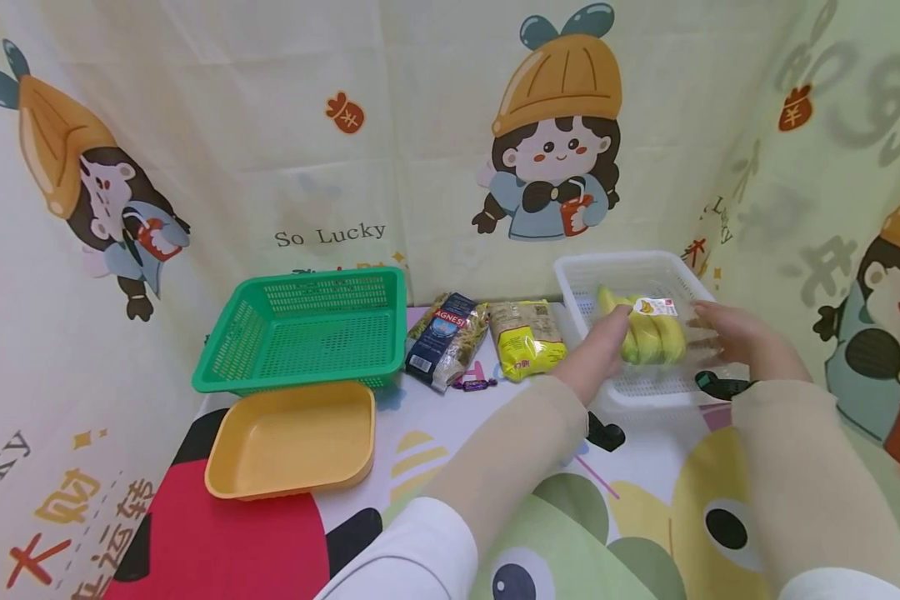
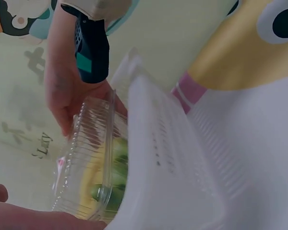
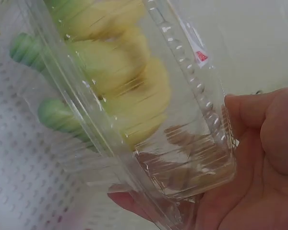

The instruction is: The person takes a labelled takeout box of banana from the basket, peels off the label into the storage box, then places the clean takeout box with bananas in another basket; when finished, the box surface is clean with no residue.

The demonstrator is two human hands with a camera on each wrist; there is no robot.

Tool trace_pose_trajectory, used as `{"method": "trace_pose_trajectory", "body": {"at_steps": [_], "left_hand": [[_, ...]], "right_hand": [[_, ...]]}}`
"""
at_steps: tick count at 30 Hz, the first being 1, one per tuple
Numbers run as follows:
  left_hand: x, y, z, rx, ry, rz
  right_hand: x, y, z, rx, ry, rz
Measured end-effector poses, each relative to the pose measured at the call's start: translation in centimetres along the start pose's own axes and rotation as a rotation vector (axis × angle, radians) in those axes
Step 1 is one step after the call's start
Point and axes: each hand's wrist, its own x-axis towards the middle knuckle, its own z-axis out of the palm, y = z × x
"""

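A clear plastic box of bananas (image 1: 656, 340) with a white label is held over the white basket (image 1: 633, 392) at the right. My left hand (image 1: 598, 348) grips its left end, and my right hand (image 1: 746, 337) grips the right end. In the right wrist view, the right thumb lies on the box's top edge and fingers (image 3: 129, 203) reach beneath it. The left wrist view has the box (image 2: 98, 163) tilted behind the basket's wall (image 2: 168, 167); part of the left hand (image 2: 33, 218) shows at the lower edge. Whether the box touches the basket floor, I cannot tell.
Left of the white basket lie a yellow-and-clear bag (image 1: 527, 337), an AGNESI pasta bag (image 1: 450, 337) and a small purple-wrapped candy (image 1: 476, 385). Further left stand a green basket (image 1: 228, 371) and, in front of it, a yellow tray (image 1: 292, 446). Printed cloth covers table and walls.
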Motion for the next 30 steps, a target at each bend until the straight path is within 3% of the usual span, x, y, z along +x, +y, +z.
{"method": "trace_pose_trajectory", "body": {"at_steps": [9, 18, 24, 30], "left_hand": [[-1.1, 2.5, -2.3, 0.266, -0.090, 0.077], [-2.1, 4.8, -5.5, 0.395, -0.167, 0.234], [-3.1, 5.2, -8.6, 0.586, -0.109, 0.382], [-4.9, 5.3, -11.6, 0.637, -0.038, 0.432]], "right_hand": [[-2.0, -3.4, 0.2, -0.097, 0.024, -0.074], [-3.6, -6.2, 2.5, -0.147, 0.096, -0.139], [-3.8, -7.0, 5.7, -0.160, 0.149, -0.187], [-3.8, -7.2, 9.2, -0.134, 0.185, -0.222]]}}
